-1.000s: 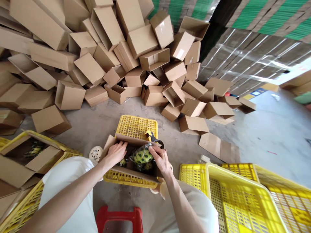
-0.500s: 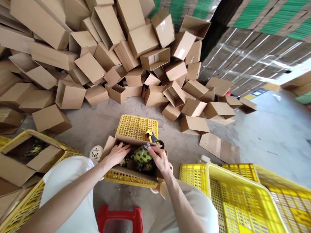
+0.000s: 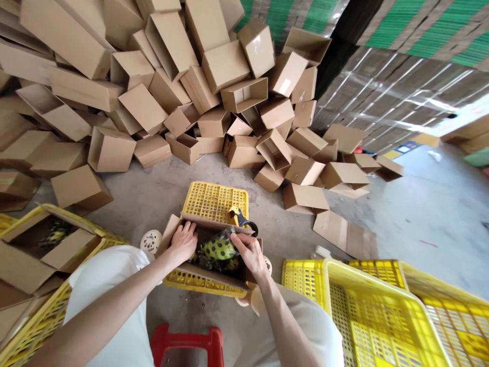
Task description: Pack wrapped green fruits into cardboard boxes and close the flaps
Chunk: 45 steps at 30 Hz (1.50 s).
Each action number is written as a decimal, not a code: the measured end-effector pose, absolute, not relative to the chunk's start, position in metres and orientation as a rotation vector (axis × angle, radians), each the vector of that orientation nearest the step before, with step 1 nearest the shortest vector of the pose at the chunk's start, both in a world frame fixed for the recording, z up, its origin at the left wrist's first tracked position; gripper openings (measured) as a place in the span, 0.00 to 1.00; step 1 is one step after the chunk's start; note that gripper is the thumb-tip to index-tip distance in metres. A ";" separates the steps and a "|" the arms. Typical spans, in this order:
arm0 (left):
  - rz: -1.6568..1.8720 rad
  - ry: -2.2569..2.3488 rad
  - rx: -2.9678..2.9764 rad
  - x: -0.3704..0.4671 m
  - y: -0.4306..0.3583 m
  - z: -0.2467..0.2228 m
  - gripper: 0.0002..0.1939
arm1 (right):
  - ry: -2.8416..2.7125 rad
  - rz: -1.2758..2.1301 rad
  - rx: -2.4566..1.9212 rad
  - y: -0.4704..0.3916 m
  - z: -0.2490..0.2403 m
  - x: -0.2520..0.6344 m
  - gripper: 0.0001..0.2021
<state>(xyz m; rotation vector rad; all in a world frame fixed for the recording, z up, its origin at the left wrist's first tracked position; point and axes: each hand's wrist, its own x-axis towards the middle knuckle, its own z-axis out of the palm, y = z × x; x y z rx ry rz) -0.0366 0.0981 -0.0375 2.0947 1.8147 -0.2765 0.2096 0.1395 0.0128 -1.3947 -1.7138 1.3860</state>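
Observation:
An open cardboard box (image 3: 214,221) rests on a yellow plastic crate (image 3: 208,196) between my knees. Inside lies a yellow-green item with dark spots (image 3: 219,248) in clear plastic; its exact kind is unclear. My right hand (image 3: 249,251) pinches the wrapping at the item's right end. Over the left end of the box's inside, my left hand (image 3: 185,241) lies with its fingers stretched out near the far wall, holding nothing visible. More dark-wrapped items show underneath, partly hidden. A yellow-and-black tape dispenser (image 3: 240,217) sits on the crate, just beyond the box.
Many empty cardboard boxes (image 3: 225,63) are heaped ahead. Yellow crates (image 3: 382,306) stand at my right. At my left, another yellow crate (image 3: 40,326) holds an open box (image 3: 76,250) with similar items. A red stool (image 3: 187,339) is below me. Strapped cardboard stacks (image 3: 382,97) rise at the back right.
My left hand has drawn back slightly leftward, away from the spotted item. The item has shifted a little to the left and tilted, with my right hand still at its wrapping.

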 end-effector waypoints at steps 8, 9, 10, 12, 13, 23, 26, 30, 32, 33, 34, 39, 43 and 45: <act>-0.259 1.677 2.104 -0.039 0.093 -0.040 0.21 | -1.395 1.585 -1.329 0.143 0.009 0.204 0.28; -0.262 1.654 2.106 -0.039 0.093 -0.039 0.21 | -1.409 1.574 -1.332 0.144 0.008 0.204 0.28; -0.272 1.635 2.111 -0.039 0.093 -0.037 0.21 | -1.425 1.571 -1.333 0.144 0.007 0.204 0.27; -0.304 1.614 2.123 -0.039 0.093 -0.035 0.22 | -1.458 1.584 -1.329 0.144 0.005 0.206 0.26; -0.314 1.617 2.126 -0.039 0.093 -0.034 0.22 | -1.479 1.587 -1.326 0.144 0.004 0.207 0.26; -0.378 1.686 2.070 -0.042 0.097 -0.039 0.27 | -2.215 1.250 -1.289 0.138 -0.014 0.214 0.16; -0.405 1.695 2.087 -0.041 0.096 -0.042 0.22 | -2.301 1.224 -1.302 0.135 -0.020 0.214 0.19; -0.356 1.743 2.114 -0.039 0.093 -0.045 0.22 | -2.337 1.125 -1.427 0.135 -0.020 0.211 0.20; -0.349 1.747 2.124 -0.038 0.092 -0.044 0.21 | -2.314 1.076 -1.511 0.137 -0.017 0.210 0.20; -0.348 1.742 2.128 -0.038 0.092 -0.044 0.21 | -2.296 1.055 -1.542 0.138 -0.016 0.210 0.19; -0.345 1.733 2.130 -0.038 0.092 -0.044 0.21 | -2.277 1.035 -1.562 0.139 -0.015 0.210 0.19; -0.324 1.698 2.103 -0.039 0.091 -0.044 0.21 | -2.218 0.982 -1.528 0.144 -0.018 0.213 0.17; -0.178 1.741 2.091 -0.042 0.092 -0.043 0.20 | -2.274 1.009 -1.394 0.142 -0.023 0.215 0.16; -0.074 1.743 2.083 -0.045 0.095 -0.039 0.19 | -2.273 1.005 -1.347 0.142 -0.023 0.216 0.17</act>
